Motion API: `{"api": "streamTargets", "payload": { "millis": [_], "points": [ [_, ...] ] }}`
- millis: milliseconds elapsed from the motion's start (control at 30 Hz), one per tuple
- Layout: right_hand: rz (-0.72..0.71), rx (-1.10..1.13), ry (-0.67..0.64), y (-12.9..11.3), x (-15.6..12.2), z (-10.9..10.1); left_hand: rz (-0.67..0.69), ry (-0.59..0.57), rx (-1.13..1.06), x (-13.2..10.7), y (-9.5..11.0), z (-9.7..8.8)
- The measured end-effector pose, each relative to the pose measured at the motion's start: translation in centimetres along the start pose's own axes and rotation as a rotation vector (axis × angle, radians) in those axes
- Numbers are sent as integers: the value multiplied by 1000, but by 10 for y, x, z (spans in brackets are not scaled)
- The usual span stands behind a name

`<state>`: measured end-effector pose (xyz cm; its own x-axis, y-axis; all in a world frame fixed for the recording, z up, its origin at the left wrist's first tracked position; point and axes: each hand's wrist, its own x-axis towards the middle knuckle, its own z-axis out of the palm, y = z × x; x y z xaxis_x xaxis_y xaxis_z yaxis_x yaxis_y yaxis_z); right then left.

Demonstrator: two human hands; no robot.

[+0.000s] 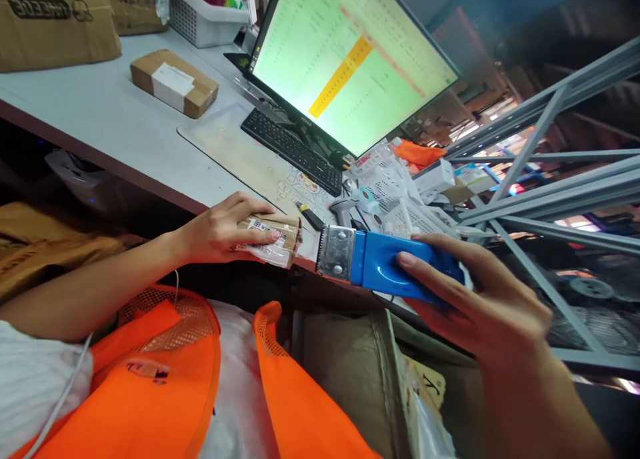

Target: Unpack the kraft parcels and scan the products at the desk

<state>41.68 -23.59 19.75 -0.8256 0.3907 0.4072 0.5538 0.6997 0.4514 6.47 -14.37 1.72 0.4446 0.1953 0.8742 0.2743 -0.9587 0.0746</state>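
Nearest: orange vest [165, 386] over white clothing. Right hand [480, 292] clamped around a blue tape dispenser [387, 262], its toothed metal end turned toward the small carton [289, 238], just beside it. Left hand [225, 229] closed on that carton, thumb and fingers along it, white label partly under them. Carton at the near edge of the bench [115, 129]; cannot tell whether it rests there or is held clear. Just beyond: yellow-and-black knife [311, 216], then grey scanner [344, 211] near it. Farther: pale mat [213, 132], black keyboard [290, 149], labelled parcel [201, 94] lying flat. Behind these: lit monitor [345, 66], white basket [200, 19], large carton [55, 36] at far left.
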Motion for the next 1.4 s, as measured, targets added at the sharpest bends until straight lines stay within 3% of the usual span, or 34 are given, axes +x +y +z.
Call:
{"api": "streamTargets", "payload": {
  "millis": [167, 333, 467, 567, 700, 800, 1100, 1400],
  "points": [
    [-26, 47, 43, -1, 3, 2, -56, -9, 18, -10, 3, 0],
    [7, 123, 112, 6, -2, 43, -98, -31, 57, -19, -3, -3],
    [12, 150, 241, 12, 1, 76, -103, -96, 113, -9, -2, -22],
    [0, 167, 295, 18, 8, 84, -75, -213, 132, 6, 4, -41],
    [-54, 191, 284, 25, 24, 67, -73, -378, 176, 23, 11, -54],
    [-75, 206, 227, 31, 41, 47, -110, -406, 242, 27, 9, -54],
    [-155, 319, 77, 45, 94, 29, -57, -123, 314, -9, -9, -45],
    [-67, 354, -17, 36, 135, 10, -12, -19, 263, -27, -15, -47]
  ]
}}
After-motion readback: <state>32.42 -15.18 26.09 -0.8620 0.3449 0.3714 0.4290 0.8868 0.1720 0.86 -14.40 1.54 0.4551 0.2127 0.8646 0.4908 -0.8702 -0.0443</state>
